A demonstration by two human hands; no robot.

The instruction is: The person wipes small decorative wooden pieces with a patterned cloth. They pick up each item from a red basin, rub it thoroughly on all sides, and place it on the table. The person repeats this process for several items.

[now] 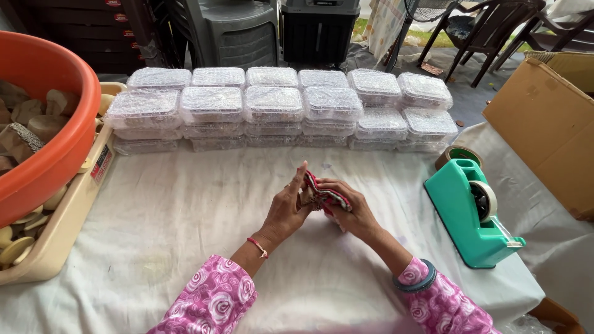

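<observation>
Both my hands meet over the middle of the white cloth-covered table. Between them is a small bundle of pink, red and green patterned pieces. My left hand presses its fingers against the bundle's left side, fingers pointing up. From below and the right, my right hand grips the bundle. Both sleeves are pink with a rose print; a red thread is on the left wrist and a grey bangle on the right.
Stacked clear plastic boxes wrapped in bubble wrap line the table's far edge. A teal tape dispenser and a brown tape roll sit right. An orange tub and beige tray stand left. A cardboard box is far right.
</observation>
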